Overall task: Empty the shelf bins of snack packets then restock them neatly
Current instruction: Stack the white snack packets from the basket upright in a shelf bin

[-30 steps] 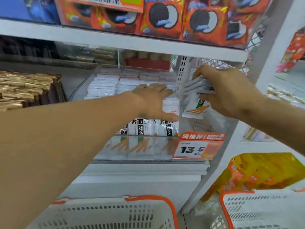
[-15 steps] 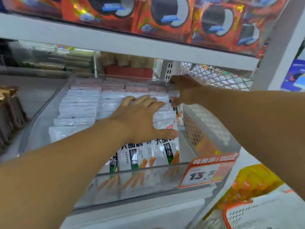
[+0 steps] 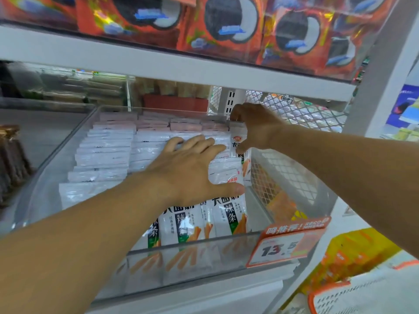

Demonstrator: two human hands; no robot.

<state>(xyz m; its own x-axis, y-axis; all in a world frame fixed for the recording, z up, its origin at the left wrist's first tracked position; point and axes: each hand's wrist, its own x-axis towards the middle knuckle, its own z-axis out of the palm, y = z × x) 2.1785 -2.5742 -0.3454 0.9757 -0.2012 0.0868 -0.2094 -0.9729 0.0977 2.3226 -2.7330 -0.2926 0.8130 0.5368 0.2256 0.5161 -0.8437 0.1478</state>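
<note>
The right hand (image 3: 255,128) has carried its pinched packet (image 3: 239,141) from beside the shelf post into the bin (image 3: 56,155) (restocking under way), while the flat, open left hand (image 3: 190,168) presses the rows.

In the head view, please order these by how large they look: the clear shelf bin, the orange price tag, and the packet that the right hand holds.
1. clear shelf bin, clearly the largest.
2. orange price tag.
3. packet pinched by the right hand: it looks smallest, but it is partly hidden and farther away, so this is unsure.
</note>
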